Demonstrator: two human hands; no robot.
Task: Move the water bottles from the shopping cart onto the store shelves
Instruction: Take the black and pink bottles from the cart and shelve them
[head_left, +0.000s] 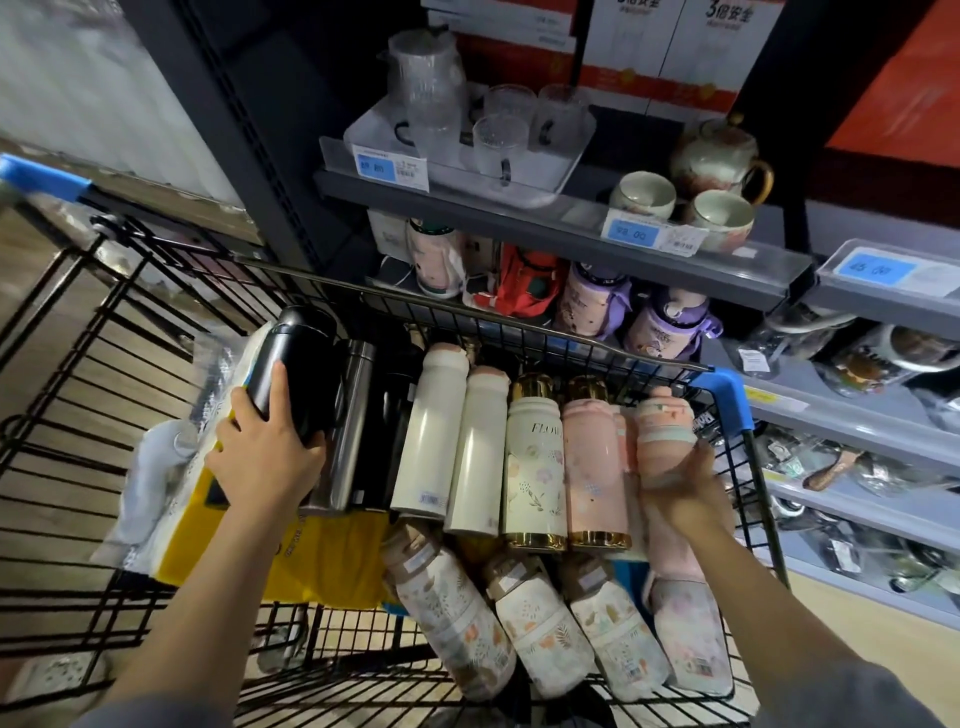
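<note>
The black wire shopping cart (78, 395) holds several water bottles lying side by side. My left hand (265, 452) grips a black bottle (293, 358) at the left end of the row, tilted up above the others. My right hand (685, 483) grips a pink striped bottle (665, 431) at the right end, by the cart's blue corner. Between them lie a steel bottle (348, 426), two cream bottles (452, 441), a floral gold-capped bottle (535, 457) and a pink one (595, 457). Several floral bottles (519, 623) lie in the nearer row.
The dark shelf (571, 218) straight ahead carries a glass jug set on a tray (524, 176) and a ceramic teapot with cups (717, 156). Below it stand children's bottles (592, 301). Grey shelves (852, 415) with packaged goods run along the right. Yellow packaging (332, 561) lies in the cart.
</note>
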